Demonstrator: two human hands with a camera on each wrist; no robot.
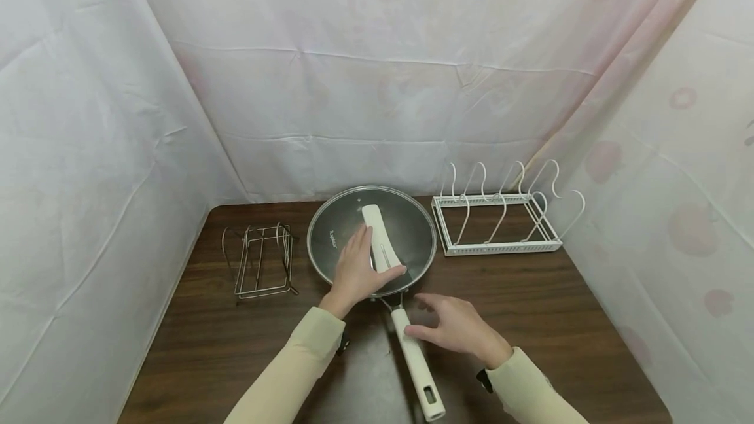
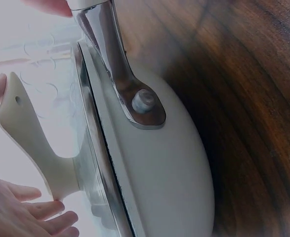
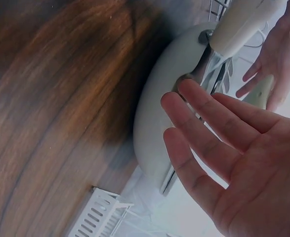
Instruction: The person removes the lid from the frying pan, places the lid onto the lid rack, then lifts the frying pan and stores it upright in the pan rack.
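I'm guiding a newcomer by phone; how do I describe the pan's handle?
On the brown table, find the central pan with a glass lid. Its long pale handle juts toward the viewer, unlike the shorter lid handle standing on the lid.

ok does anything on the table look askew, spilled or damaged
Nothing plainly stands out: the glass lid sits on the pan, the white rack stands upright, and no spill or breakage shows. I can't tell whether the wire rack is tipped.
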